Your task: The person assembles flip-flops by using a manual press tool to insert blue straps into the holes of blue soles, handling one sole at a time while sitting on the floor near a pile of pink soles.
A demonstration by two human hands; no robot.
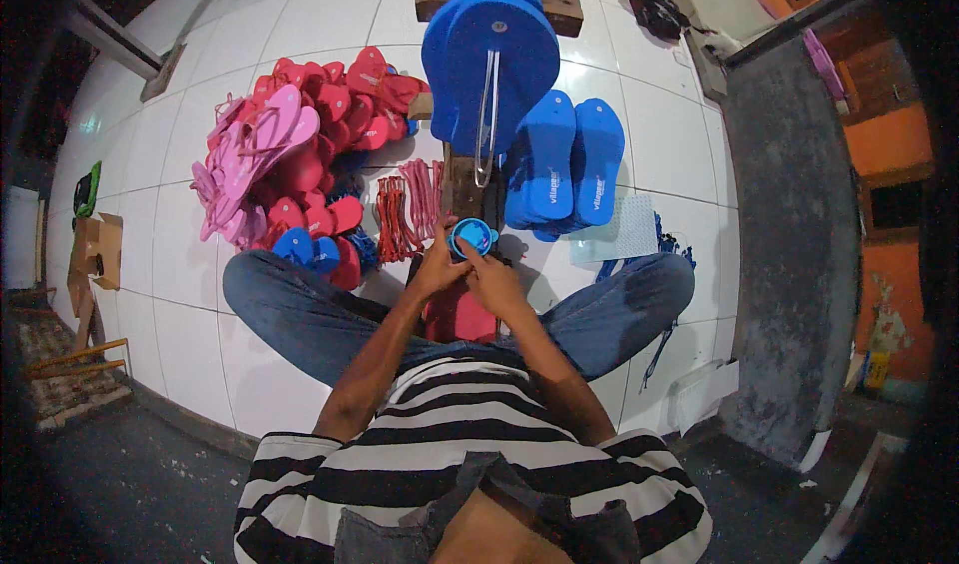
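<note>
A small round blue container [472, 238], open at the top, sits in front of me between my hands. My left hand [440, 262] is closed around its left side. My right hand [493, 280] reaches over its near rim, the index finger stretched to its mouth; no held object shows in this hand. Beyond it, blue slipper soles [479, 54] rest on a raised support, with a long thin metal loop [487, 119] hanging from the top one. A wooden beam [464, 189] runs below the soles. Between my legs lies a red pad [460, 314].
Pink flip-flops [255, 149] and red flip-flops [345, 109] are heaped at the left. Red straps [394, 222] and pink straps [424, 196] lie beside the beam. Stacked blue soles [597, 164] and a pale dotted sheet [619, 232] are at the right. A wooden block [564, 9] lies far ahead.
</note>
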